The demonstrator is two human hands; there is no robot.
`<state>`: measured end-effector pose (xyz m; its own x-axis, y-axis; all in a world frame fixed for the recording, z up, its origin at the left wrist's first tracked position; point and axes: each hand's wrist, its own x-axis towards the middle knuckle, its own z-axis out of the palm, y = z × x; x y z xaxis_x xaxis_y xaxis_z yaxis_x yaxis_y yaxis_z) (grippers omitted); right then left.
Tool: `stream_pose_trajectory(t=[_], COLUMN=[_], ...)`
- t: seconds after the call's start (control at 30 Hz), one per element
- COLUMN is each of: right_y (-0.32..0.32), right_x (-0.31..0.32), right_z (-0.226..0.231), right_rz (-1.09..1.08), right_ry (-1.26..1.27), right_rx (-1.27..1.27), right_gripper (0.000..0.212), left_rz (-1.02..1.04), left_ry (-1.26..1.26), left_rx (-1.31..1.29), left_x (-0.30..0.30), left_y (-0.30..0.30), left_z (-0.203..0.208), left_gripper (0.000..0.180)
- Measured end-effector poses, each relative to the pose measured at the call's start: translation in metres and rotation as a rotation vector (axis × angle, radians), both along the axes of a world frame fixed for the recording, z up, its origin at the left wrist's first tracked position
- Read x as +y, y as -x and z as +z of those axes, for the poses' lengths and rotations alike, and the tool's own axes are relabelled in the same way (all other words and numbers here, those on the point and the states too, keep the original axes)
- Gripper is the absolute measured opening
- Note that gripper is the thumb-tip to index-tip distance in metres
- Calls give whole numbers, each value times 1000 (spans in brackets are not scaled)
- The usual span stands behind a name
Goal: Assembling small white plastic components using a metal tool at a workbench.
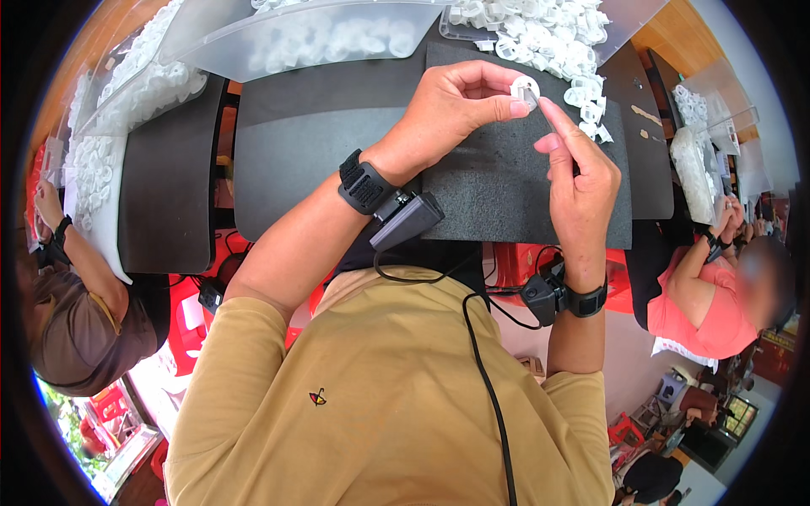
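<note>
Over the dark table, a small round white plastic part (525,87) with a hollow, greyish middle is pinched between the thumb and fingers of my left hand (449,111). My right hand (584,179) is just to its right, with the index fingertip at the edge of the part. The right thumb stands apart from that finger, and the other right fingers are partly curled. Beyond my hands lies a heap of similar white plastic parts (540,32), trailing down to a few loose ones (588,110) near my right fingers.
A dark textured mat (523,198) lies on the black table (312,135). A translucent bin (329,42) of white parts stands at the far left of centre. Co-workers sit to my left (93,312) and right (700,295). Black cables (485,371) run from the wrist devices.
</note>
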<state>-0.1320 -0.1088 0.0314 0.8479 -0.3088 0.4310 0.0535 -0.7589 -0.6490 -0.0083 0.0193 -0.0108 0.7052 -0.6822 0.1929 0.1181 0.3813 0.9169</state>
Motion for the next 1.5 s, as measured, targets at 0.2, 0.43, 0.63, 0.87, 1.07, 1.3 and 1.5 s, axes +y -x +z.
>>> stream_pose_trajectory(t=[0.2,0.43,0.63,0.87,1.07,1.3,1.5], right_y=[-1,-1,-2,-1,1,9,9], right_x=[-1,-2,-3,-1,-1,-1,-3], right_z=[0,-1,-2,-1,-1,29,50], right_rz=[2,-2,11,26,-5,-21,35], right_ry=[40,67,93,130,331,714,836], right_rx=[-21,-29,-49,-50,-58,73,197], right_gripper=[39,39,40,43,45,44,36], left_rz=[5,6,-3,-6,-1,-16,-102], left_ry=[-4,-22,-4,4,-17,-106,-157], left_rx=[1,3,3,14,-3,-90,-89], left_x=[0,0,-1,-1,0,0,0], left_y=[1,1,0,0,1,-1,0], left_z=[1,2,0,0,1,0,2], left_gripper=[27,27,27,25,24,25,27])
